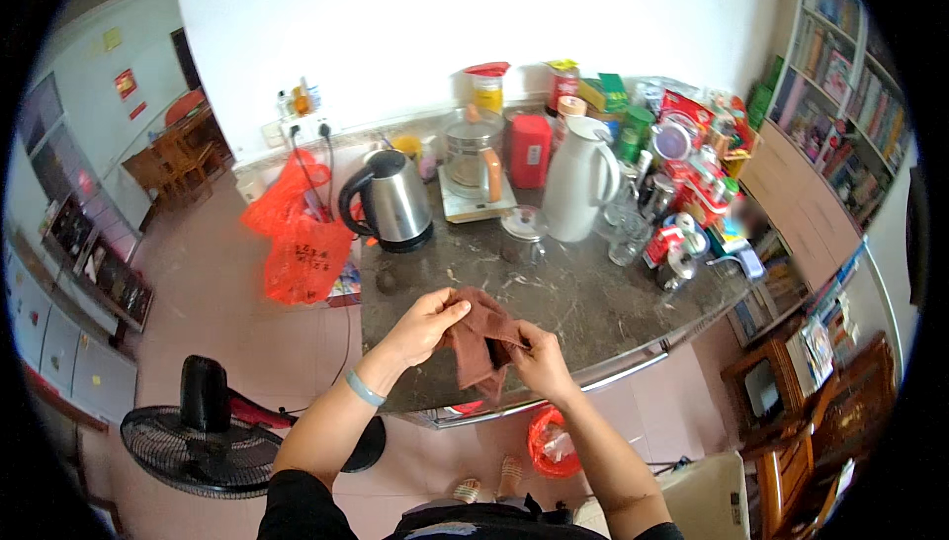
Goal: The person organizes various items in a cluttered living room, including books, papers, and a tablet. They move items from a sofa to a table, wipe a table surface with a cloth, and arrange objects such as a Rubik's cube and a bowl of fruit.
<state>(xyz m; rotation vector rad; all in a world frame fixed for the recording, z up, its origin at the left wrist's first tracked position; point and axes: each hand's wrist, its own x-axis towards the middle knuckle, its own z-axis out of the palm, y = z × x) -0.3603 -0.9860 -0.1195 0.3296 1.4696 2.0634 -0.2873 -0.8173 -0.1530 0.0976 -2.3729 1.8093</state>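
A brown cloth (478,351) hangs bunched between both my hands, above the front part of a dark stone-patterned countertop (415,288). My left hand (428,325) pinches its upper left part, thumb on top. On the other side my right hand (540,362) grips the cloth's right edge. Beyond the hands stand a steel electric kettle (400,199) with a black handle, a small lidded glass cup (524,236) and a tall white thermal jug (577,184). Between kettle and jug, a glass pot (468,151) with an orange handle rests on a white base (474,206).
Jars, glasses and packets (689,177) crowd the counter's right side. Red plastic bags (304,251) hang at its left end. Below are a bin with a red liner (552,444) and a black fan (204,444) at the left. A bookcase (830,80) stands at right.
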